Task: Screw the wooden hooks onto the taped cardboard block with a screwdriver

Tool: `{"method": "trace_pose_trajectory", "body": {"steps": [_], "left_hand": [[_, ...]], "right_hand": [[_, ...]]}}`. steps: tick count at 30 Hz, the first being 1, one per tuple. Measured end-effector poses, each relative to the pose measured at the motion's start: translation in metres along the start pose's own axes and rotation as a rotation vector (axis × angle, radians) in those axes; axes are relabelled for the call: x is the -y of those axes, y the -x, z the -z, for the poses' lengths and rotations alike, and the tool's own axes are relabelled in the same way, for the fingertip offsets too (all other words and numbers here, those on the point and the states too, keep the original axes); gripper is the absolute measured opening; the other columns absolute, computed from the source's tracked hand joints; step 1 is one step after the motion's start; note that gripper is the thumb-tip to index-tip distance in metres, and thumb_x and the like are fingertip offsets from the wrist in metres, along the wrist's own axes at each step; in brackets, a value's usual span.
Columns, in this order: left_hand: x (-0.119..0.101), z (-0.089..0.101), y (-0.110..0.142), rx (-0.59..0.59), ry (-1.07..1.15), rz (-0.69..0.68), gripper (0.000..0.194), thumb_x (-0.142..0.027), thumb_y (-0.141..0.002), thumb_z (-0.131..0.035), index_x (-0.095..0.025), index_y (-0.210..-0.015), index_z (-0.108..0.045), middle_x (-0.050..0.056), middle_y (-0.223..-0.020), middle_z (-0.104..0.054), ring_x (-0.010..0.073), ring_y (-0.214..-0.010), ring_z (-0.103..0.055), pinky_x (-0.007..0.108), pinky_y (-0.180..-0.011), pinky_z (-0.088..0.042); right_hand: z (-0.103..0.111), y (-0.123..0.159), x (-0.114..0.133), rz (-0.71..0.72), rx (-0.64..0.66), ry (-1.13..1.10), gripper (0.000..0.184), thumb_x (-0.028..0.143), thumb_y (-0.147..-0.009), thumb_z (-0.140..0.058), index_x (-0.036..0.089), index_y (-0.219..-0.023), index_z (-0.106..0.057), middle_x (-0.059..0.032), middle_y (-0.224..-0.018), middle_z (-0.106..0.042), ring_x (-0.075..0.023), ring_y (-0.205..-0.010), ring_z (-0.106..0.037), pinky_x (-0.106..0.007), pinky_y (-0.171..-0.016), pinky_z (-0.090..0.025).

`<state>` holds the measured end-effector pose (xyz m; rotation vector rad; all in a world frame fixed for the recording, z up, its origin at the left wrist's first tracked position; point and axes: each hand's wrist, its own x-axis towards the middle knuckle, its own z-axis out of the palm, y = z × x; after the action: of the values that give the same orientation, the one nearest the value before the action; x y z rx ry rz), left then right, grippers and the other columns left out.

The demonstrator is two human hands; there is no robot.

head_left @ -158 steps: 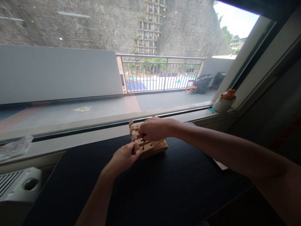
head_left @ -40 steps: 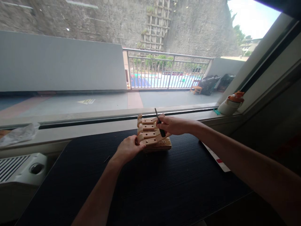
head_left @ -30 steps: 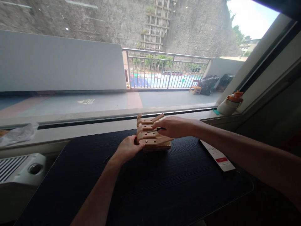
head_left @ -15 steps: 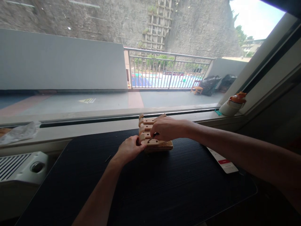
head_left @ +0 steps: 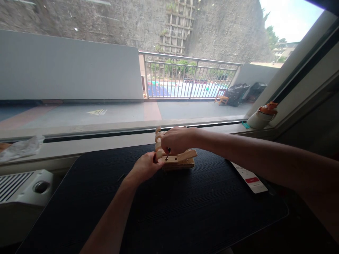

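A small pale wooden frame (head_left: 172, 159) with curved slats and dark holes sits at the far edge of the black table. My left hand (head_left: 147, 165) is closed on its near left corner, thumb and fingers pinching the curved end of the nearest slat. Above this slat, my right hand (head_left: 178, 139) is closed around a thin tool (head_left: 167, 154), which looks like a small screwdriver. The tool's tip meets the left hole of the slat. Its upper part is hidden in my fingers, and my right hand covers most of the farther slats.
On the black table (head_left: 169, 215), a white phone-like slab (head_left: 255, 185) lies under my right forearm and a small dark stick (head_left: 121, 177) lies at left. A bottle with an orange top (head_left: 261, 114) and a plastic bag (head_left: 22, 150) rest on the windowsill. A white heater (head_left: 26, 187) stands left.
My right hand has moved slightly left and up, and the tool stands more upright in the hole. More of the nearest slat's right end shows. My left hand has stayed in place.
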<state>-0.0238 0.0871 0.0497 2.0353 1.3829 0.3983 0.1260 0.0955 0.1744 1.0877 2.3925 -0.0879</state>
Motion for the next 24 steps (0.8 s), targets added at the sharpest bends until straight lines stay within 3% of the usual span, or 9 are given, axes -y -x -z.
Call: {"method": "trace_pose_trajectory", "body": {"steps": [5, 10, 16, 24], "left_hand": [[-0.005, 0.003, 0.003, -0.013, -0.042, 0.022, 0.031, -0.041, -0.072, -0.058, -0.017, -0.09, -0.065, 0.005, -0.079, -0.067, 0.0189, -0.072, -0.061, 0.024, -0.059, -0.04], [-0.007, 0.002, 0.004, -0.021, -0.103, 0.033, 0.029, -0.042, -0.072, -0.056, -0.017, -0.085, -0.064, 0.004, -0.076, -0.066, 0.0187, -0.069, -0.06, 0.024, -0.057, -0.038], [-0.007, 0.0, 0.003, -0.03, -0.164, 0.021, 0.028, -0.044, -0.073, -0.054, -0.019, -0.081, -0.062, 0.004, -0.078, -0.066, 0.0187, -0.068, -0.06, 0.024, -0.056, -0.037], [-0.013, 0.008, 0.011, -0.072, -0.251, 0.039, 0.032, -0.053, -0.073, -0.051, -0.023, -0.08, -0.062, 0.003, -0.077, -0.066, 0.0223, -0.069, -0.061, 0.027, -0.054, -0.034]], "right_hand": [[-0.002, 0.001, -0.005, 0.02, 0.015, -0.047, 0.028, 0.023, -0.073, -0.052, 0.019, -0.093, -0.07, -0.0032, -0.083, -0.065, -0.0113, -0.063, -0.049, -0.025, -0.056, -0.032], [0.004, 0.001, 0.006, -0.042, 0.021, -0.046, 0.029, 0.021, -0.069, -0.057, 0.013, -0.094, -0.069, -0.0082, -0.085, -0.065, -0.0157, -0.073, -0.054, -0.028, -0.067, -0.038], [0.003, 0.0, 0.007, -0.107, 0.051, -0.069, 0.035, 0.025, -0.071, -0.056, 0.015, -0.103, -0.066, -0.0076, -0.091, -0.065, -0.0178, -0.079, -0.056, -0.031, -0.073, -0.04], [0.017, 0.012, 0.006, -0.138, 0.065, -0.05, 0.054, 0.024, -0.062, -0.066, 0.012, -0.114, -0.059, -0.0099, -0.096, -0.062, -0.0177, -0.074, -0.054, -0.027, -0.059, -0.038]]}}
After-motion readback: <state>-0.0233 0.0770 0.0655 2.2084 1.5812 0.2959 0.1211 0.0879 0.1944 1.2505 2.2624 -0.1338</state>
